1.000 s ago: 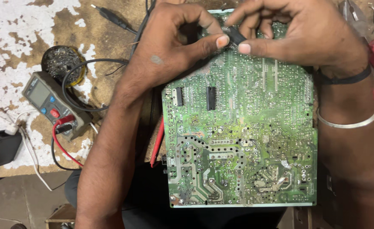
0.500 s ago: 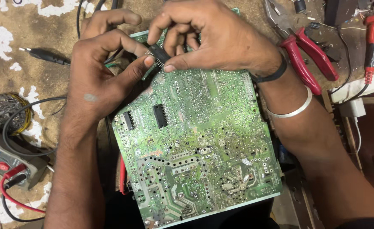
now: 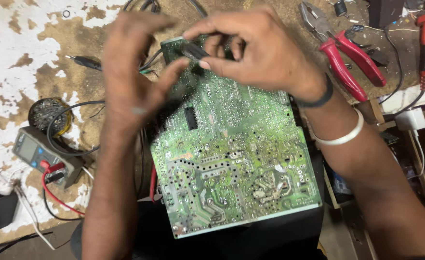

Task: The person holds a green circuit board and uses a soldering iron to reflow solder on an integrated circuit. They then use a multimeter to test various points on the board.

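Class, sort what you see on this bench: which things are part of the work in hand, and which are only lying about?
In use:
left hand
right hand
small black part pinched between both hands
green circuit board under them

Lying about:
red-handled pliers
multimeter with red lead
round tin
black probe
white adapter

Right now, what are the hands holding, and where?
The right hand pinches a small black part by its end, over the green circuit board. The left hand holds nothing clearly.
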